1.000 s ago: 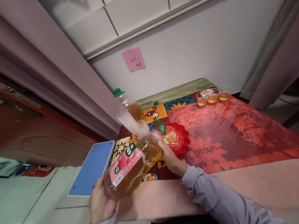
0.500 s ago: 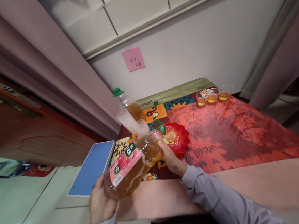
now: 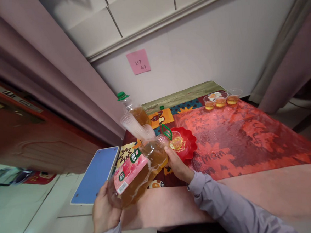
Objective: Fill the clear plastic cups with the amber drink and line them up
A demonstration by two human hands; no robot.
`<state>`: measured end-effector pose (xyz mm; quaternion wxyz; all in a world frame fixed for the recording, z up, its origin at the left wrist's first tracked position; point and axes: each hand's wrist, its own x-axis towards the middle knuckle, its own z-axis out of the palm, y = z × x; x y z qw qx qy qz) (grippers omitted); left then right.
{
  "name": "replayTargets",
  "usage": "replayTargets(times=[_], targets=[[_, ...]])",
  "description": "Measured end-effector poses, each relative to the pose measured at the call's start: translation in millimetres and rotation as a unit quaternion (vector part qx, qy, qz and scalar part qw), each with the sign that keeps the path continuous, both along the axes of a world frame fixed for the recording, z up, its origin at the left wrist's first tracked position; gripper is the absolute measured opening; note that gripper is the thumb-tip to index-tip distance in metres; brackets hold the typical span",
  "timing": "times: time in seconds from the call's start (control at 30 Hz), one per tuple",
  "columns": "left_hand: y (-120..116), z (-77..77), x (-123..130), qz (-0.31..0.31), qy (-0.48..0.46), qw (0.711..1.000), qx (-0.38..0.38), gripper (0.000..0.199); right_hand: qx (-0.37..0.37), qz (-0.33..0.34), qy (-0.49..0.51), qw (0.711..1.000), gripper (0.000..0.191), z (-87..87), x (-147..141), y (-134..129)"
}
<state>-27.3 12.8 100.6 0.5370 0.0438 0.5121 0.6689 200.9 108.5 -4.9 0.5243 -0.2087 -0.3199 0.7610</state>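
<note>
A large clear bottle of amber drink (image 3: 135,182) with a pink label is tilted, its neck toward the red scalloped plate (image 3: 191,146). My left hand (image 3: 106,210) cups the bottle's base from below. Fingers of my right hand (image 3: 177,164) close round the bottle near its neck. A clear plastic cup (image 3: 176,140) sits on the plate at the bottle's mouth, with some amber liquid showing in it. Beside the neck stands a green loop (image 3: 166,132). The fingers on the far side of the bottle are hidden.
Behind the tilted bottle are a second bottle with a green cap (image 3: 123,96) and stacked clear cups (image 3: 132,123). A loose green cap (image 3: 162,108) lies farther back. Three cups of amber drink (image 3: 220,100) stand at the far right. A blue board (image 3: 96,177) is at left.
</note>
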Motion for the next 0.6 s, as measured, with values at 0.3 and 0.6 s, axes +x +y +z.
replayTargets(times=[0.3,0.6], targets=[[2,3.9,5,0.013,0.015,1.0,-0.01,0.074,0.001,0.011,0.002,1.0,0.065,0.3,0,1],[3,19.0,23,0.032,0.043,0.998,-0.036,0.07,-0.005,0.013,-0.004,1.0,0.068,1.7,2,0]])
